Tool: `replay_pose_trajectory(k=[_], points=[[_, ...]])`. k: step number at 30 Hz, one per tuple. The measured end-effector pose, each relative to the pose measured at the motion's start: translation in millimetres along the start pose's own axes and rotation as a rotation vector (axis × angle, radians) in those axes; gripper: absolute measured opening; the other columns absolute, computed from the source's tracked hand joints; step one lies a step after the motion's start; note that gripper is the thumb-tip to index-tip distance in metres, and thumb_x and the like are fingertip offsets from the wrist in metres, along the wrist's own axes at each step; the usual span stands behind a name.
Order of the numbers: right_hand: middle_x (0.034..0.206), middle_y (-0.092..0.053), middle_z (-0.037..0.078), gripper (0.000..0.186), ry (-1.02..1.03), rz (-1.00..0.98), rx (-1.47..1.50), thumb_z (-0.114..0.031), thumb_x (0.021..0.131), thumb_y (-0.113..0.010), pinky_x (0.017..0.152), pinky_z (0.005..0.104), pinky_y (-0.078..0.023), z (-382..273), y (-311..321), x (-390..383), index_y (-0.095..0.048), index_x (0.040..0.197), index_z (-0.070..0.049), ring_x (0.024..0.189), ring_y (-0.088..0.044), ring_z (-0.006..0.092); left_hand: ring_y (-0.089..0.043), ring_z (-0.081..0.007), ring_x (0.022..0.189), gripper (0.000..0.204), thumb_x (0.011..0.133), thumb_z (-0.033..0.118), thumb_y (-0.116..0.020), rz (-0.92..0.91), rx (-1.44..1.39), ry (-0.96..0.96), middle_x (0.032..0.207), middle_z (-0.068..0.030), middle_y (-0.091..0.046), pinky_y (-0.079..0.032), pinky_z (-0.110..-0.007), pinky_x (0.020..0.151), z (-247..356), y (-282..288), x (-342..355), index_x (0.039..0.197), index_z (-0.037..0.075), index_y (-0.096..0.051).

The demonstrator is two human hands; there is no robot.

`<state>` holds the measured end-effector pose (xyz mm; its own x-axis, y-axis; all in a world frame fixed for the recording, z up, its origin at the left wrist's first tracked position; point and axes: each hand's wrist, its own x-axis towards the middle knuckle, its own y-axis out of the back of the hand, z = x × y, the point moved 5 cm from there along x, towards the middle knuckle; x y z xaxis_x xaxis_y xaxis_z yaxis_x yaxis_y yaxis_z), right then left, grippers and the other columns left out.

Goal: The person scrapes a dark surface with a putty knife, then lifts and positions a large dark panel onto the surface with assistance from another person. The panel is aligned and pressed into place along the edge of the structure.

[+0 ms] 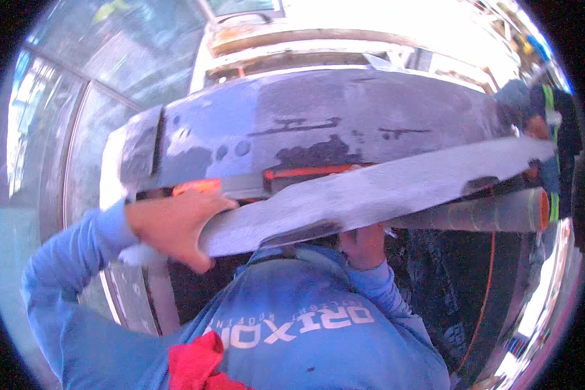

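Note:
My left hand (pixel 169 224) grips the near left part of a long, pale grey strip or slab (pixel 396 182) with a notched lower edge, held at a slant across my body. My right hand (pixel 364 244) is underneath its middle, fingers partly hidden by it, apparently gripping it. A long tube (pixel 481 211) with an orange-rimmed end lies under the strip's right part. Behind the strip is a dark, dusty board or work surface (pixel 396 97) with dark patches and a blue-tinted area. An orange and black tool (pixel 195 185) lies along its near edge, partly behind my left hand.
A co-worker (pixel 549 107) in dark clothing with reflective stripes stands at right, a hand (pixel 534 130) near the strip's far end. Glass panels (pixel 58 130) run along the left. Wooden boards (pixel 286 42) lie beyond the surface. An orange cord (pixel 481 312) hangs at lower right.

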<state>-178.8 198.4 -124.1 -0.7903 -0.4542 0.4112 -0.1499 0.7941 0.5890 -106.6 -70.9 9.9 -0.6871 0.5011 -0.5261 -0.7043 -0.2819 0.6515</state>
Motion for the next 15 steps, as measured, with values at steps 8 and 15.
replay_pose_trajectory(k=[8, 15], points=[[0.137, -0.057, 0.016, 0.044, -0.393, 0.204, 1.629, -0.031, 0.102, -0.051, 0.113, 0.0475, -0.035, 1, -13, 15, -0.051, 0.136, -0.002, 0.133, -0.049, 0.0341, -0.064, -0.0337, 0.102, 0.082, 0.065, 0.047, -0.084, 0.027, -0.143, -0.019, 0.111, -0.0252, -0.066, -0.049, -0.041, 0.09, -3, 2, 10, 0.122, -0.007, -0.059], [0.14, -0.053, 0.019, 0.051, -0.155, 0.039, 0.846, -0.033, 0.104, -0.046, 0.118, 0.0475, -0.032, -25, -7, 13, -0.043, 0.141, 0.001, 0.137, -0.044, 0.0346, -0.065, -0.0311, 0.097, 0.078, 0.07, 0.052, -0.084, -0.056, -0.259, 0.046, 0.106, -0.0198, -0.069, -0.049, -0.04, 0.088, 3, 1, -15, 0.119, -0.006, -0.062]])
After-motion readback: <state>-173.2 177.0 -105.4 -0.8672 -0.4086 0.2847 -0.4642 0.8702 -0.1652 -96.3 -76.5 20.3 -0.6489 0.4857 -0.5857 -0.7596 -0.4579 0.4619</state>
